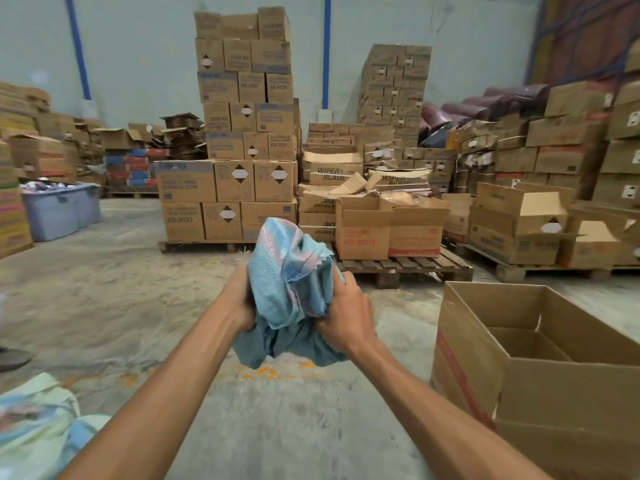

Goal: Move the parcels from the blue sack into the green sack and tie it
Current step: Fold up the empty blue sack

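Left hand (242,299) and right hand (348,313) both clutch the bunched blue sack (291,282), fingers curled. It is left of the box (471,351).

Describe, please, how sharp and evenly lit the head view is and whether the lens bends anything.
Head view: light is soft and even, with no glare or hard shadows; the blue sack, left hand and right hand are fairly sharp; the pale green sack at lower left is blurred; the wide lens bows the blue post at upper left.
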Demonstrator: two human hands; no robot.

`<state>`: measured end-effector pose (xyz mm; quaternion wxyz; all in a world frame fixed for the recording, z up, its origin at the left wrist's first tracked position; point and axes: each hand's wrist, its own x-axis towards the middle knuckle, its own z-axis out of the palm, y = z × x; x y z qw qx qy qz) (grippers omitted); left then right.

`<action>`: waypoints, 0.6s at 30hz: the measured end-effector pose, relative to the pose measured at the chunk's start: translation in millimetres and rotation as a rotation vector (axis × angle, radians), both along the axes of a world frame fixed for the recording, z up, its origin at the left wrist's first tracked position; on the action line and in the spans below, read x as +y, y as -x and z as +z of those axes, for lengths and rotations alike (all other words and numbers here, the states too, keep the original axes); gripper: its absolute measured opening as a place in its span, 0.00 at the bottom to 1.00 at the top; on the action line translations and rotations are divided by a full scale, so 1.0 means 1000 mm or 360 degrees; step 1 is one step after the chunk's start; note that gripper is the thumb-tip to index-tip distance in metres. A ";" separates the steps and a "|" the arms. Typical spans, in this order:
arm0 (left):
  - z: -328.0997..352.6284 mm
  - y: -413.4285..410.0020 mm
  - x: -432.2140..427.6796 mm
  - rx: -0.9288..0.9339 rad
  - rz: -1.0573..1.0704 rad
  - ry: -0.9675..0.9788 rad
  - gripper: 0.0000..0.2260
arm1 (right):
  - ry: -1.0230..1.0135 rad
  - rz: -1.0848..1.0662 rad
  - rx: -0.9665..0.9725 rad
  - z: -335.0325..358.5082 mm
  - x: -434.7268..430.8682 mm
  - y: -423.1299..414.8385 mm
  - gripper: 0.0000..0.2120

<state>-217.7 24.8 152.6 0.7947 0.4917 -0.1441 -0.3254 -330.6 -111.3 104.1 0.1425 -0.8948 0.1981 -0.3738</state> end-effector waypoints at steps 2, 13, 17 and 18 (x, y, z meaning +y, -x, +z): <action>0.008 0.000 0.003 -0.0110 -0.0175 0.0113 0.22 | 0.0100 -0.0130 -0.0038 0.006 -0.007 -0.001 0.36; 0.010 0.024 -0.020 -0.0317 0.0040 -0.0217 0.13 | 0.0256 0.0149 -0.0286 0.001 -0.016 0.009 0.48; 0.007 -0.001 -0.017 -0.0170 0.0313 -0.0041 0.20 | -0.0081 0.0678 -0.0133 -0.001 -0.017 0.011 0.67; 0.007 -0.005 -0.014 -0.0166 0.0352 -0.0025 0.20 | -0.0146 0.0718 0.0006 0.002 -0.017 0.011 0.71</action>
